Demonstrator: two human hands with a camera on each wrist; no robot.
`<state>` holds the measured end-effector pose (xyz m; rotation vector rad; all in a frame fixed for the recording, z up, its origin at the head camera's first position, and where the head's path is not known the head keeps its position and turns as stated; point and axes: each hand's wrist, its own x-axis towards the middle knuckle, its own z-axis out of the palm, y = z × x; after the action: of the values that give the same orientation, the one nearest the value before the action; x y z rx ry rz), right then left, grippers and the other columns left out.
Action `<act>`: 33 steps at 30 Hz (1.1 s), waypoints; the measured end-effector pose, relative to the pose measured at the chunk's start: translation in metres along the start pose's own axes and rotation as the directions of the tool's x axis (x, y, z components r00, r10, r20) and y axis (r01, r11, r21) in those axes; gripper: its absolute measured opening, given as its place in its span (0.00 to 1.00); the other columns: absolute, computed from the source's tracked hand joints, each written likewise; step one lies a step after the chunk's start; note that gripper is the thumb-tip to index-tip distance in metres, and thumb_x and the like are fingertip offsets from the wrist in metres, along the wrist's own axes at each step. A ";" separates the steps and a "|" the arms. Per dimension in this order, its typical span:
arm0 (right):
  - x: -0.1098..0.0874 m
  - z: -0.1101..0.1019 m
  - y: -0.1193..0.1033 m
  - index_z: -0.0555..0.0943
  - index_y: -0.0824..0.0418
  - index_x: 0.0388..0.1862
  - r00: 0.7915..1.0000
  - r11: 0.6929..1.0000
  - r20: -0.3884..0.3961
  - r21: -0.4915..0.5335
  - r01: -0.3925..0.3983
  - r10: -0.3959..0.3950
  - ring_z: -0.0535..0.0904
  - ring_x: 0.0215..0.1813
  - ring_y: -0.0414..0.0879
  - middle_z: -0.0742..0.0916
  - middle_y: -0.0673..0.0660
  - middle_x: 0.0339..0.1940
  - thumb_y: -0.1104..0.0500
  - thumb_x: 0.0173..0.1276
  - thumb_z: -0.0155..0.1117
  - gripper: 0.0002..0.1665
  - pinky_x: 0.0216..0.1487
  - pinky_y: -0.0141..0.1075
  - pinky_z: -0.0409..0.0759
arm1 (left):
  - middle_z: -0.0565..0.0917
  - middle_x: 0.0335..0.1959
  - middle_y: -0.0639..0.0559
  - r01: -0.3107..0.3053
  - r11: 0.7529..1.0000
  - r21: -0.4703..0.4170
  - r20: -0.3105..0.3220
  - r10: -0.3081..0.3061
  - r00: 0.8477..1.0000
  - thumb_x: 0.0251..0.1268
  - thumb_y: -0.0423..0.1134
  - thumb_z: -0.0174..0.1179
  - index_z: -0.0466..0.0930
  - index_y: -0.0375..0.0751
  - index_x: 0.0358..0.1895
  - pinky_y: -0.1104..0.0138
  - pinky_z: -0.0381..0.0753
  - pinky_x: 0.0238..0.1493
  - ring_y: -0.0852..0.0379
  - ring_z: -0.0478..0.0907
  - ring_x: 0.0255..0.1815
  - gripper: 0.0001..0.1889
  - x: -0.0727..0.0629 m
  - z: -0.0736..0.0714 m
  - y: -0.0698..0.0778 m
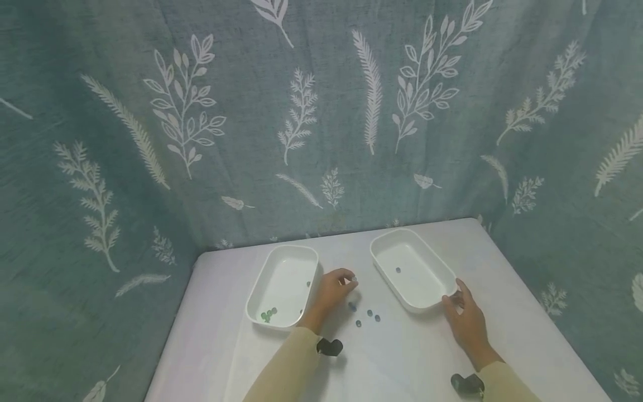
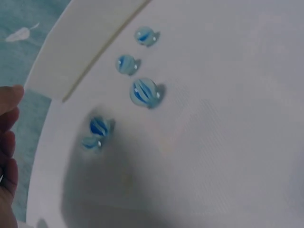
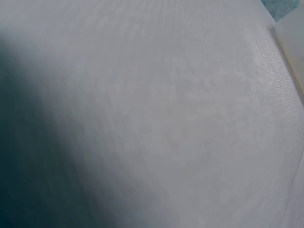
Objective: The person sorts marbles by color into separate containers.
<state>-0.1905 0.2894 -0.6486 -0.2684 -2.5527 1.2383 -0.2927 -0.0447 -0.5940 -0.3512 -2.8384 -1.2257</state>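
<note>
Between thumb and fingertips my left hand point(image 1: 331, 289) pinches a small marble point(image 1: 354, 278), just above the table between two white trays. The left wrist view catches only that hand's fingers point(image 2: 8, 137) at its edge, not the marble. Several clear marbles with blue swirls point(image 2: 144, 92) lie on the table near the hand. My right hand point(image 1: 468, 324) grips the near right corner of the right tray point(image 1: 414, 304), thumb and fingers at its rim. One marble point(image 1: 398, 270) sits inside this tray. The right wrist view is mostly blurred tabletop.
The left tray point(image 1: 249, 307) stands beside my left forearm, with several green marbles point(image 1: 265, 316) at its near end and others by its right wall. A white cloth covers the table point(image 1: 402, 363). Green leaf-patterned curtains point(image 1: 321, 139) enclose the back and sides.
</note>
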 end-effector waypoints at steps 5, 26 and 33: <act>0.001 -0.001 0.001 0.47 0.53 0.80 1.000 1.000 -0.004 0.014 -0.007 0.007 0.70 0.64 0.68 0.75 0.70 0.64 0.39 0.75 0.49 0.43 0.60 0.69 0.63 | 0.82 0.35 0.64 -0.050 0.998 -0.042 0.004 0.050 0.999 0.63 0.47 0.65 0.85 0.49 0.46 0.65 0.78 0.38 0.63 0.75 0.36 0.11 0.005 -0.001 0.012; 0.000 0.002 0.004 0.47 0.51 0.80 1.000 1.000 -0.003 0.005 0.009 -0.009 0.71 0.63 0.66 0.74 0.68 0.66 0.39 0.75 0.49 0.43 0.59 0.68 0.65 | 0.83 0.39 0.62 -0.071 0.996 -0.061 0.049 0.074 0.996 0.62 0.45 0.66 0.84 0.51 0.45 0.68 0.79 0.39 0.63 0.76 0.39 0.10 0.021 0.012 0.040; 0.000 0.002 0.005 0.48 0.51 0.80 1.000 1.000 -0.009 0.000 0.018 -0.018 0.72 0.63 0.66 0.74 0.68 0.66 0.38 0.75 0.49 0.43 0.59 0.67 0.66 | 0.83 0.38 0.63 -0.090 0.993 -0.075 0.047 0.093 0.995 0.62 0.46 0.66 0.85 0.50 0.44 0.68 0.79 0.39 0.63 0.76 0.39 0.10 0.027 0.018 0.048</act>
<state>-0.1907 0.2913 -0.6539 -0.2495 -2.5419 1.2286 -0.3072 0.0052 -0.5692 -0.5160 -2.7887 -1.3231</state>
